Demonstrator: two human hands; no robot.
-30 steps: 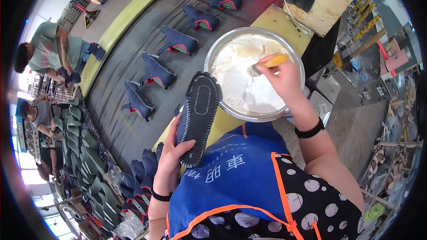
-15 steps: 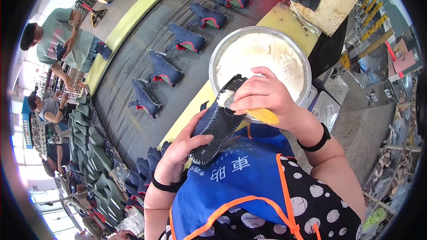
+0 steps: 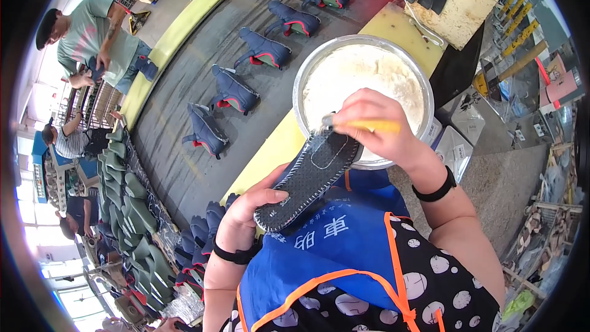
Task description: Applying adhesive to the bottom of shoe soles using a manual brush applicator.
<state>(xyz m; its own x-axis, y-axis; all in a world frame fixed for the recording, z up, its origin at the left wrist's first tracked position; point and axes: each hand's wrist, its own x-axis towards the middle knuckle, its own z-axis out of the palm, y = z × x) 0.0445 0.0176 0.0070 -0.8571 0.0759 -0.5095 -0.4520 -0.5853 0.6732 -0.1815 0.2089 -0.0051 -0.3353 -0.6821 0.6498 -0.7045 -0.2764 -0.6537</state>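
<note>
My left hand [image 3: 251,204] grips one end of a shoe upper [image 3: 305,185], its thumb on top. The upper's black, stitched-edge underside faces up, with a pale line curving over its far end. My right hand [image 3: 380,117] is closed around the yellow handle of a brush [image 3: 384,125]. The brush's bristle end is at the far tip of the upper, and the bristles are partly hidden. Just behind this hand stands a metal basin [image 3: 299,89] of white paste [image 3: 350,67].
Several navy shoe uppers with red trim [image 3: 236,91] lie in a row on the dark conveyor belt [image 3: 175,110], edged in yellow. Green shoe parts [image 3: 132,200] are heaped at left. A person in a grey-green shirt [image 3: 92,27] stands across the belt, handling a dark upper.
The brush has moved to the far tip of the upper, whose underside now faces up more fully. The uppers on the belt have shifted slightly in view.
</note>
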